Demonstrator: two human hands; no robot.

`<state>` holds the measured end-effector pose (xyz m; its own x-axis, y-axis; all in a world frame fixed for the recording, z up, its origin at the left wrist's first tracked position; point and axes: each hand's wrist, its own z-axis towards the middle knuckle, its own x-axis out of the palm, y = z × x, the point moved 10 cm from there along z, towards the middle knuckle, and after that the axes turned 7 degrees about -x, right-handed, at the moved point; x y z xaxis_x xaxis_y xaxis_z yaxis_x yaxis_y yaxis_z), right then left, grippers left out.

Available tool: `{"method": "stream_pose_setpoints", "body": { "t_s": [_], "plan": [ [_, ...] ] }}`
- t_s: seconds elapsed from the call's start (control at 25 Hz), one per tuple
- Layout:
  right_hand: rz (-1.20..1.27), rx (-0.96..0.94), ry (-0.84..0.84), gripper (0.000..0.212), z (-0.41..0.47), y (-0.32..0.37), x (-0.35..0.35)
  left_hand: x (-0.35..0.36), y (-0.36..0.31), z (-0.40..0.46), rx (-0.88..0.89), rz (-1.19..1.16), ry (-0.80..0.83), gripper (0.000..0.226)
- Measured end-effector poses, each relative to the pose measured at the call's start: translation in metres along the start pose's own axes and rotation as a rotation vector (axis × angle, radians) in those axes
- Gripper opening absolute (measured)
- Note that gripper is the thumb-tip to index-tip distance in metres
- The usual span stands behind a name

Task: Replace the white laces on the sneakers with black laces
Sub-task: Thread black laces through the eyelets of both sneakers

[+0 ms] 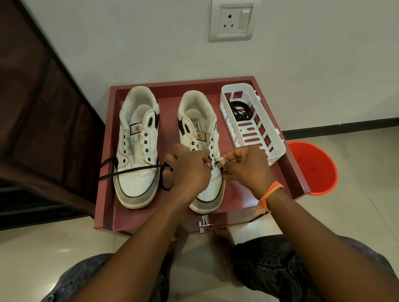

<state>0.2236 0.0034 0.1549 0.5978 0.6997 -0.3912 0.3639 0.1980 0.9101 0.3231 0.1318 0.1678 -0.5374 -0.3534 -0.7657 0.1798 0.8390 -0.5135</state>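
sneakers, two of them, stood side by side on the red desk (108, 197), toes toward the person. the left sneaker (137, 149) had open eyelets and an orange lion patch on its tongue; the writing beside the patch was too small to read. a black lace (130, 171) ran through its lowest eyelets and trailed off over the desk's left rim. the right sneaker (202, 150) bore the same orange patch, its tongue print also unreadable. both hands met over its lower eyelets: the left hand (188, 172) was curled, fingertips pinching at the eyelet row, and the right hand (245, 169) pinched a short pale lace end (220, 159) just beside it. whether the left hand held that same lace could not be told. an orange thread band (269, 192) circled the right wrist. right of the sneakers, a white slotted basket (272, 147) held a coiled black lace (240, 110) at its far end. an orange bucket (315, 168) stood on the tiled floor beyond the desk's right edge. a white wall socket (233, 18) sat above.
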Motion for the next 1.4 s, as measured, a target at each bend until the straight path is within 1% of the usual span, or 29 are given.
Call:
{"method": "stream_pose_setpoints", "body": {
  "t_s": [0.08,0.2,0.28,0.4,0.48,0.56,0.64,0.72,0.8,0.84,0.96,1.12,1.24,1.4],
  "plan": [
    [-0.159,-0.083,-0.033,0.014,0.001,0.005,0.001,0.000,-0.001,0.000,0.005,-0.021,-0.009,0.014],
    [-0.381,-0.160,-0.089,0.015,0.001,0.015,0.001,-0.003,-0.001,0.002,0.030,-0.025,-0.018,0.012],
    [-0.513,-0.205,-0.093,0.018,-0.001,0.025,0.002,-0.005,-0.003,0.002,0.057,-0.003,-0.031,0.009],
    [-0.531,-0.234,-0.088,0.018,-0.005,0.030,0.005,-0.009,-0.003,0.002,0.081,0.053,-0.077,0.008],
    [-0.431,-0.234,-0.046,0.017,-0.007,0.029,0.011,-0.011,-0.003,0.001,0.094,0.108,-0.144,0.011],
    [-0.320,-0.216,-0.016,0.027,-0.001,0.025,0.013,-0.013,-0.003,0.001,0.114,0.118,-0.195,0.012],
    [-0.297,-0.238,0.025,0.019,0.000,0.029,0.015,-0.013,-0.002,0.003,0.118,0.104,-0.208,0.014],
    [-0.379,-0.380,0.036,0.030,-0.005,0.045,0.018,-0.012,0.001,0.005,0.096,0.090,-0.209,0.018],
    [-0.529,-0.565,0.013,0.025,-0.014,0.065,0.022,-0.012,0.002,0.006,0.074,0.041,-0.196,0.017],
    [-0.590,-0.604,0.016,0.021,-0.015,0.068,0.025,-0.012,0.002,0.007,0.067,0.014,-0.183,0.015],
    [-0.745,-0.629,0.050,0.023,-0.008,0.060,0.037,-0.012,0.003,0.008,0.049,0.003,-0.150,0.010],
    [-0.824,-0.657,-0.007,0.011,-0.017,0.064,0.042,-0.013,0.002,0.008,0.066,-0.012,-0.110,0.008],
    [-0.924,-0.702,0.005,0.015,-0.027,0.070,0.048,-0.016,0.002,0.008,0.083,-0.028,-0.088,0.008],
    [-1.031,-0.654,-0.020,0.016,-0.026,0.063,0.052,-0.016,0.002,0.007,0.071,-0.009,-0.077,0.010]
  ]
}}
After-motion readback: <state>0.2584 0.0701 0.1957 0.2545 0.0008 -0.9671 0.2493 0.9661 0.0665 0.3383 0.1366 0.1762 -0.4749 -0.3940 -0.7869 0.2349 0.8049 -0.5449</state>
